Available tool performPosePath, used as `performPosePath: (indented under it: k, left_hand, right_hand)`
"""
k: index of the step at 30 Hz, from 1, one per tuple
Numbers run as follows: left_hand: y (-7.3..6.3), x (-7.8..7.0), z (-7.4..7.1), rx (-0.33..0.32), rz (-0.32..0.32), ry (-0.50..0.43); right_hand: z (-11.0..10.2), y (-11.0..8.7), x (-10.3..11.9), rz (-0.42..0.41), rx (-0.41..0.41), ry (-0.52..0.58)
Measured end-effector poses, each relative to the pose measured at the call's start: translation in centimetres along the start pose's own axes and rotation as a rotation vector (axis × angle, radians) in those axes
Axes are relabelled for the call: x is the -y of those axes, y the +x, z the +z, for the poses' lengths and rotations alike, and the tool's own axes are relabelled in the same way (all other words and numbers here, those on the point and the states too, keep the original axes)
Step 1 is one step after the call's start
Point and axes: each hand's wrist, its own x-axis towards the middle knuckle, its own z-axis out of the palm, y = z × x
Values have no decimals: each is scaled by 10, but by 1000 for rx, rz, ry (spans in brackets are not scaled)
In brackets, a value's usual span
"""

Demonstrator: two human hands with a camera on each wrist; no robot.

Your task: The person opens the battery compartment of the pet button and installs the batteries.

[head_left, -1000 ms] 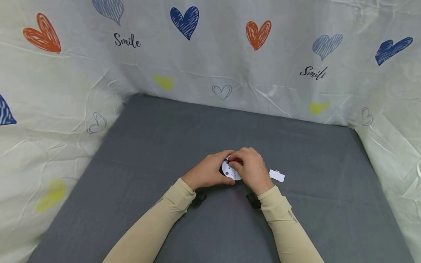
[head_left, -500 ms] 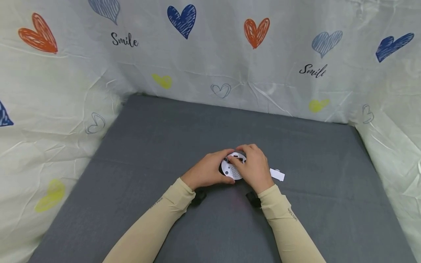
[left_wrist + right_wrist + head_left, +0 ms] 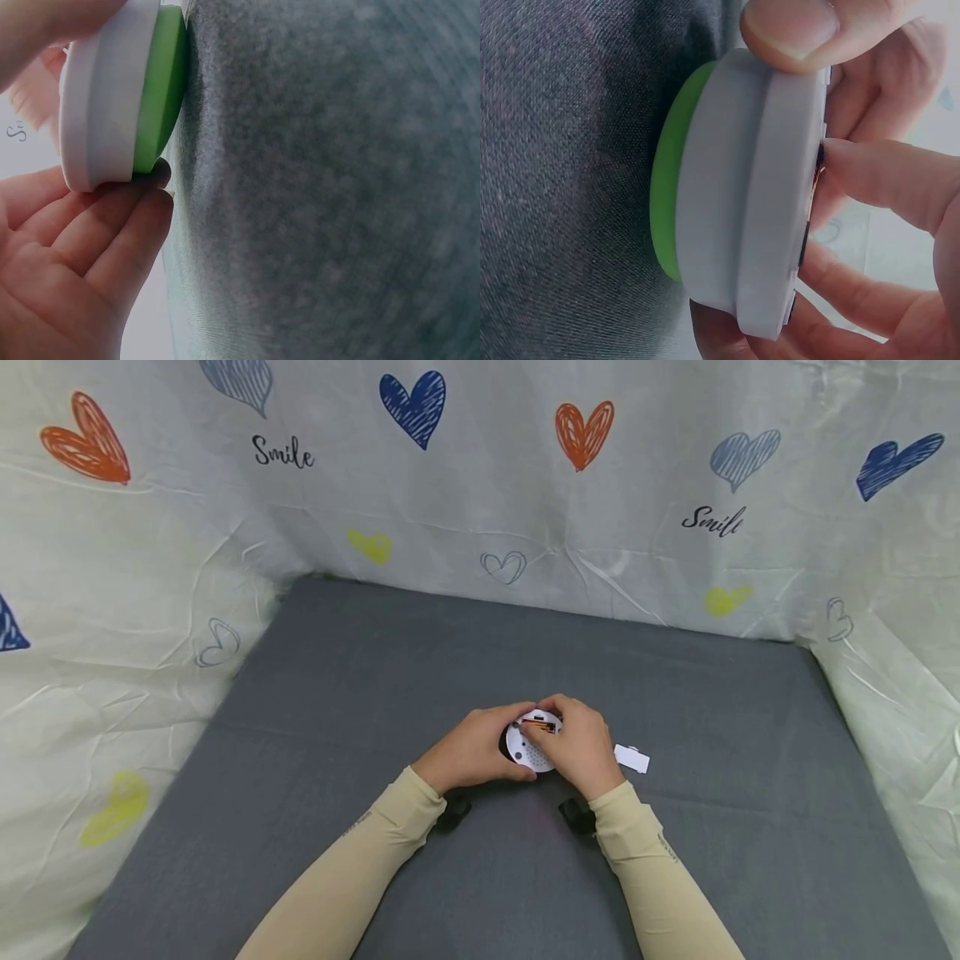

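A round white device (image 3: 531, 755) with small perforated holes lies back side up, its green face (image 3: 669, 180) turned down near the grey cloth. My left hand (image 3: 480, 745) grips it from the left, thumb on the near edge and fingers at the far edge. In its open compartment, black and orange batteries (image 3: 543, 725) show. My right hand (image 3: 581, 745) reaches over from the right. Its thumb (image 3: 885, 184) presses on the compartment, while the other fingers bend toward the far rim. Part of the compartment is hidden by that thumb.
Just right of my right hand, a small white battery cover (image 3: 632, 759) lies on the grey tablecloth (image 3: 405, 652). A white curtain printed with hearts (image 3: 585, 510) stands behind and along both sides. A dark camera is strapped under each wrist.
My right fingers no longer bunch together over the device; they have spread to its far rim, with the thumb on the compartment. Batteries now show there. The left hand stays in place.
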Motion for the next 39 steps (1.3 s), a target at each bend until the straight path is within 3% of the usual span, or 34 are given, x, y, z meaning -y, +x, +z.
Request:
performPosePath:
  k: [9, 14, 18, 22, 26, 31, 39]
  left_hand:
    - [-1, -2, -1, -5, 2, -15]
    - [-2, 0, -2, -9, -43, -16]
    - [0, 1, -3, -18, -74, -15]
    - [1, 2, -4, -13, -78, -13]
    - [0, 2, -4, -6, -81, -6]
    - [0, 3, -3, -6, -75, -8]
    - [3, 2, 3, 11, -53, -7]
  right_hand:
    - [-2, 1, 0, -7, -4, 9]
    - [-11, 2, -8, -38, 9, 5]
    - [-35, -1, -33, -45, -32, -40]
    - [-61, -9, -67, 5, -70, -111]
    - [-77, -16, -91, 87, -16, -139]
    - [-76, -18, -103, 129, 65, -125]
    - [-69, -20, -105, 147, 36, -90]
